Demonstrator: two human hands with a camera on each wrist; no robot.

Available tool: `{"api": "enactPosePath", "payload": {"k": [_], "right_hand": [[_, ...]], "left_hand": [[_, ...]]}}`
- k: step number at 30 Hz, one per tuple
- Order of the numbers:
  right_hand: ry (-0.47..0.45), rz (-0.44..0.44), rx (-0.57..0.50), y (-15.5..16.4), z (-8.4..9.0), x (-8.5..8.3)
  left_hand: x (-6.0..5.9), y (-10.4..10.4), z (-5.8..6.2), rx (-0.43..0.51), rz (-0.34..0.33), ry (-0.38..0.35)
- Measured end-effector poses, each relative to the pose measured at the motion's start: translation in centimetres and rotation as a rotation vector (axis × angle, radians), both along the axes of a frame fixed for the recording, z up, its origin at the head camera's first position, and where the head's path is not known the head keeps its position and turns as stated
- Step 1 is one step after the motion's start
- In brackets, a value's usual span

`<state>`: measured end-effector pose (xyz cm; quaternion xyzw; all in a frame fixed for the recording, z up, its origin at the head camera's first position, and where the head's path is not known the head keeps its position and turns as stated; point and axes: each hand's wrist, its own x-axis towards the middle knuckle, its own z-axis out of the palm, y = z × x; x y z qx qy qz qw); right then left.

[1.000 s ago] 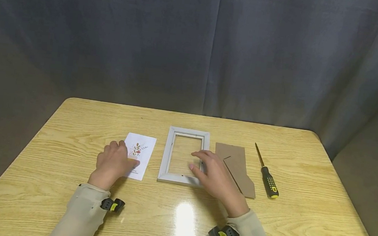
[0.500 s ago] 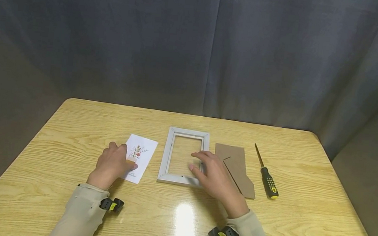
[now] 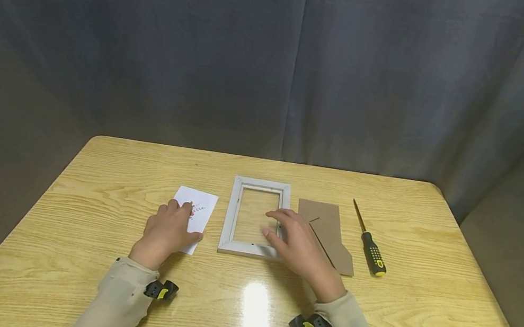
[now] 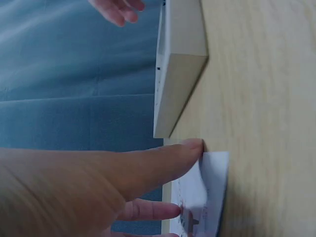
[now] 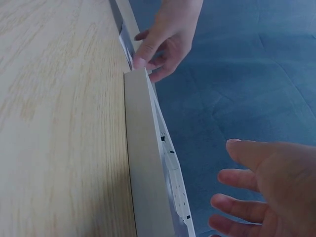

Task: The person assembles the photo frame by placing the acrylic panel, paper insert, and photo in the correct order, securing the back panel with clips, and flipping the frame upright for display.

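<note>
A white printed card (image 3: 203, 208) with a small floral picture lies on the table at the left in the head view. My left hand (image 3: 165, 233) is over it and covers part of the picture. In the left wrist view the straight thumb (image 4: 163, 163) touches the card (image 4: 212, 185) at its edge, and the other fingers reach toward its face. My right hand (image 3: 301, 247) hovers over the right side of the white picture frame (image 3: 229, 219), fingers spread and holding nothing. In the right wrist view those fingers stand apart from the frame (image 5: 143, 153).
Right of the frame lies a brown backing board (image 3: 327, 223) with a slanted cut line, partly behind my right hand. Farther right is a screwdriver (image 3: 372, 252) with a black and yellow handle. A dark curtain (image 3: 272, 68) hangs behind the wooden table (image 3: 419, 308).
The card has turned slightly and shifted a little right. My left hand has moved right across it, its thumb now at the right edge. The right hand has stayed put.
</note>
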<state>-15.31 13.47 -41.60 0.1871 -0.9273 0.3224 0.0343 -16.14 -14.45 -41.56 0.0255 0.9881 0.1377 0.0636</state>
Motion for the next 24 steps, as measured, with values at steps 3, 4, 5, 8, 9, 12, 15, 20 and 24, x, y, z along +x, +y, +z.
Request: {"api": "enactPosePath", "payload": {"k": [3, 4, 5, 8, 9, 12, 15, 20, 24], "right_hand": [[-0.001, 0.001, 0.000, -0.04, 0.05, -0.05], [-0.002, 0.000, -0.001, -0.06, 0.08, -0.05], [-0.003, -0.002, -0.002, -0.07, 0.10, -0.04], [0.006, -0.005, 0.002, -0.14, 0.10, -0.02], [0.005, -0.005, 0.002, -0.16, 0.11, 0.00], [0.005, -0.006, 0.006, -0.16, 0.10, 0.06], [0.000, -0.006, 0.005, -0.11, 0.08, 0.08], [0.002, -0.003, -0.001, -0.03, -0.06, 0.06], [0.004, -0.004, -0.006, -0.02, -0.09, 0.06]], "left_hand": [[0.13, 0.15, 0.01, -0.013, -0.020, -0.027], [0.14, 0.18, 0.02, -0.017, -0.022, -0.030], [0.14, 0.21, 0.04, -0.020, -0.023, -0.031], [0.06, 0.29, 0.05, -0.027, -0.022, -0.035], [0.02, 0.33, 0.05, -0.028, -0.022, -0.035], [-0.06, 0.42, 0.03, -0.031, -0.025, -0.033], [-0.09, 0.46, 0.06, -0.033, -0.032, -0.025], [-0.14, 0.36, 0.19, -0.016, -0.027, 0.011], [-0.30, 0.16, 0.33, -0.008, -0.018, 0.070]]}}
